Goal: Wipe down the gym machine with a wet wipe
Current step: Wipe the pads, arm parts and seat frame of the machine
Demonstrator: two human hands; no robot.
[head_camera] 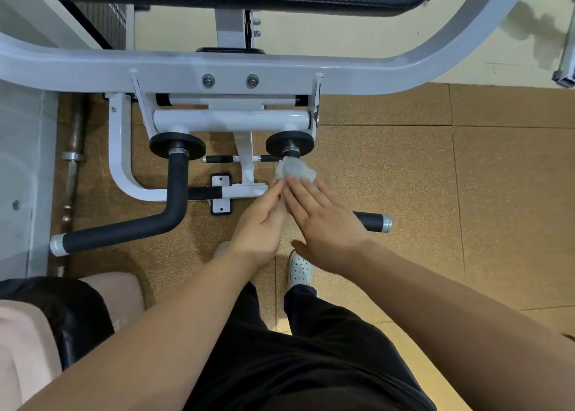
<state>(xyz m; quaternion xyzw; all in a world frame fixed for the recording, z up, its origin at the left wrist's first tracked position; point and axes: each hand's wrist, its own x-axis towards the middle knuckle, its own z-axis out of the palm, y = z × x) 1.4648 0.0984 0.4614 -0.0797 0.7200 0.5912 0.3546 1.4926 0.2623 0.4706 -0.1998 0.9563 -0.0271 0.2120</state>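
Pressing a crumpled wipe (294, 169) against the right handle (371, 221) just below its black disc (290, 142), both hands (259, 224) (326, 224) lie flat-fingered around it, neither closed.

Open cork-coloured floor (435, 192) lies right of the 2 hands, free for passing. Ahead, the white frame bar (217, 68) and the black disc (289, 144) block the way. To the left, the left handle (149, 224) and the base foot (221, 197) crowd the floor. A shoe (300, 269) stands below.
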